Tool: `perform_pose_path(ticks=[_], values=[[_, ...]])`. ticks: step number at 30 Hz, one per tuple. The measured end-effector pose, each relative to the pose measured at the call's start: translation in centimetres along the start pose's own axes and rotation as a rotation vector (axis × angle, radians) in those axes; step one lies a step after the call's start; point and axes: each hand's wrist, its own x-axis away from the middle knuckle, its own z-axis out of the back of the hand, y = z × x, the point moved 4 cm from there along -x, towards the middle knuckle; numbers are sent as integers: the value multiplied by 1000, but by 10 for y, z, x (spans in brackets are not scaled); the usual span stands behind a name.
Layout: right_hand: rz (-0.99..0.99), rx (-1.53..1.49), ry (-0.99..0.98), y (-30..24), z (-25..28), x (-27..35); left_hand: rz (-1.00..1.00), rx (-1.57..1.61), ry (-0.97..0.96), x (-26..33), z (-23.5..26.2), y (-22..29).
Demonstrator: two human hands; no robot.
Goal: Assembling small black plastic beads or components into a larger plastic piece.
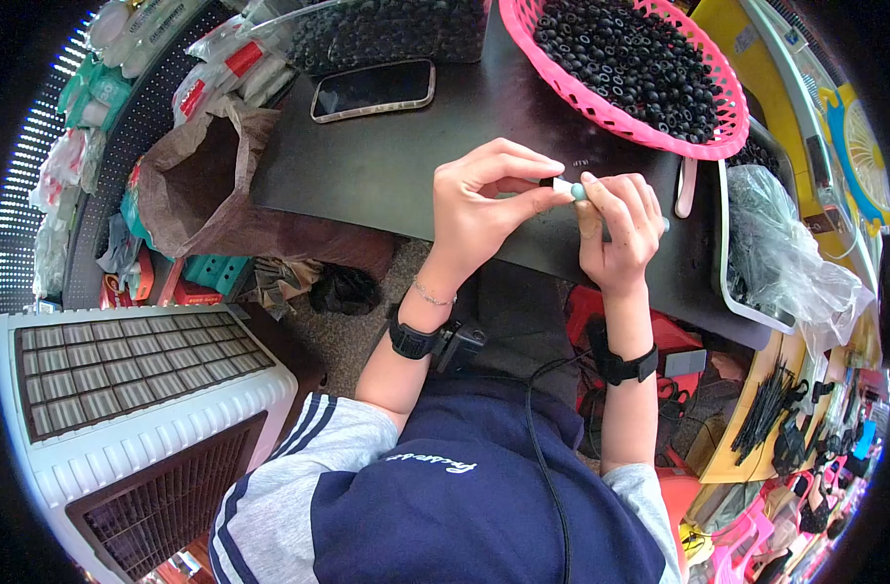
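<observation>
Dark tabletop (367,156) lies beneath a pink basket (695,150), latticed and heaped with small black rings (630,73), in a crowded workspace. Just off the near side of the basket, above the table, is a small black-and-white piece (562,185), too small to make out fully. The left hand (472,204) has thumb and fingertips pinched together on it. The right hand (620,226), nearer the basket than the left, is closed on a pale blue-green piece (578,192), whose rounded end meets the black-and-white one; whether they are joined I cannot tell. Close by the basket's near rim lies a pale pink strip (686,185). Left of the basket are a phone (372,92), its screen dark, and a clear container (386,37) of more black pieces. To the basket's near right, a clear plastic bag (785,234) spills over a white tray (725,258); farther right of it stands a yellow fan (863,156). Well left of the basket, a brown bag (245,151) gapes, and a white air cooler (153,438) stands nearer the person
</observation>
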Motion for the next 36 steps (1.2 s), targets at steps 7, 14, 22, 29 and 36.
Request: perform_pose_path(ticks=[7,14,22,29,36], values=[[-1,6,4,-1,-1,0,29,8,-8,0,1,-2],[-12,29,10,0,0,0,138,134,66,2,-4,-5],[-49,-15,44,1,2,2,157,175,56,0,-6,-2],[-31,-25,56,0,3,2,100,167,54,-1,-7,-1],[-29,-26,54,0,3,2,102,188,36,-1,-5,-2]])
